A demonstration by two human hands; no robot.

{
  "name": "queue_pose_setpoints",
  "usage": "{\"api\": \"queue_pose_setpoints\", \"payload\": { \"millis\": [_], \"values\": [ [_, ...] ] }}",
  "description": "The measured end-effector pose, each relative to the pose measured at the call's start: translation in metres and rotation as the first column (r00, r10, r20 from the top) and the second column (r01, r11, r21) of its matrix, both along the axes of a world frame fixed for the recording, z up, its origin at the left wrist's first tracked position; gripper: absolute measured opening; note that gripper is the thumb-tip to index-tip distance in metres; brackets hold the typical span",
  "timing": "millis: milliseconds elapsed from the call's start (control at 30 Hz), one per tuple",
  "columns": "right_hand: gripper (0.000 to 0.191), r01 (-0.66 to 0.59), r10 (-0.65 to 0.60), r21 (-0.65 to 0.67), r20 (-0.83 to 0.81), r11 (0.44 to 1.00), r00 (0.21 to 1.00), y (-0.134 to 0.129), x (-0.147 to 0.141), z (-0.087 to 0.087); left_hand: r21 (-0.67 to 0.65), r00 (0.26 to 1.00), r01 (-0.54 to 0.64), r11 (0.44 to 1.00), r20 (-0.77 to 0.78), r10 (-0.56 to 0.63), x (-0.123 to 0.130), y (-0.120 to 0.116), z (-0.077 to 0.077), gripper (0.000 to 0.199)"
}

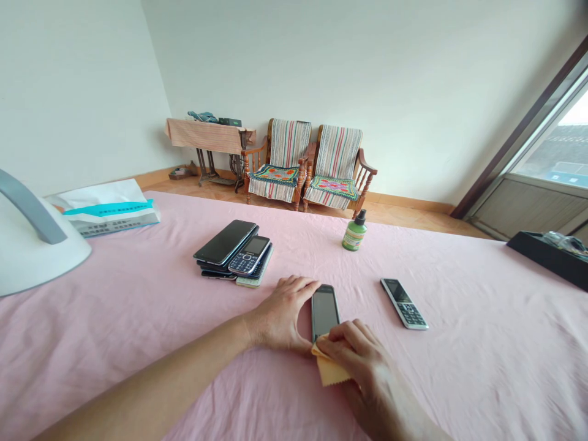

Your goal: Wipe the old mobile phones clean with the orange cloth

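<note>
A dark mobile phone lies screen up on the pink cloth in front of me. My left hand grips it along its left side, fingers at the far corner and thumb at the near corner. Pinched in my right hand is a yellow cleaning cloth with a zigzag edge, pressed against the phone's near end. That end is partly hidden by the cloth and fingers. Right of my hands lies a keypad phone. Beyond them stands a green spray bottle with a black top, upright.
Several phones are stacked left of centre. A tissue pack and a white appliance with a grey handle occupy the left side. A black box sits at the right edge. Past the pink-covered surface stand two wooden chairs.
</note>
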State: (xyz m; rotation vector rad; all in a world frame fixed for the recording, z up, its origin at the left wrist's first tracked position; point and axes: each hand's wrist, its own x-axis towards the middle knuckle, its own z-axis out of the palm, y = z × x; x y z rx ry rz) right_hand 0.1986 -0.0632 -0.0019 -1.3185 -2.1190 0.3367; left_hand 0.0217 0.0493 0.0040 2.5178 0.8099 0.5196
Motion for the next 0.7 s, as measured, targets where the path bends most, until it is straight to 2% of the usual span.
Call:
{"api": "queue_pose_setpoints", "payload": {
  "millis": [200,433,600,700],
  "values": [
    [0.037,0.103,-0.103,0.036,0.004,0.994,0.995,0.002,0.009,-0.003,0.002,1.0,0.004,1.0,-0.004,-0.004,0.0,0.0,0.002,0.103],
    [0.054,-0.012,0.011,0.023,0.019,1.0,1.0,0.001,-0.001,0.001,0.012,1.0,-0.006,1.0,-0.015,0.006,0.0,0.0,0.0,0.106],
    [0.04,0.081,-0.083,0.049,0.021,0.995,0.996,0.001,0.005,-0.002,-0.001,1.0,0.005,1.0,-0.016,-0.005,0.0,0.0,0.001,0.101],
    [0.039,0.099,-0.1,0.077,0.01,0.992,0.995,0.001,0.006,-0.001,-0.008,1.0,0.008,1.0,-0.009,-0.008,0.0,0.0,0.002,0.102]
  ]
}}
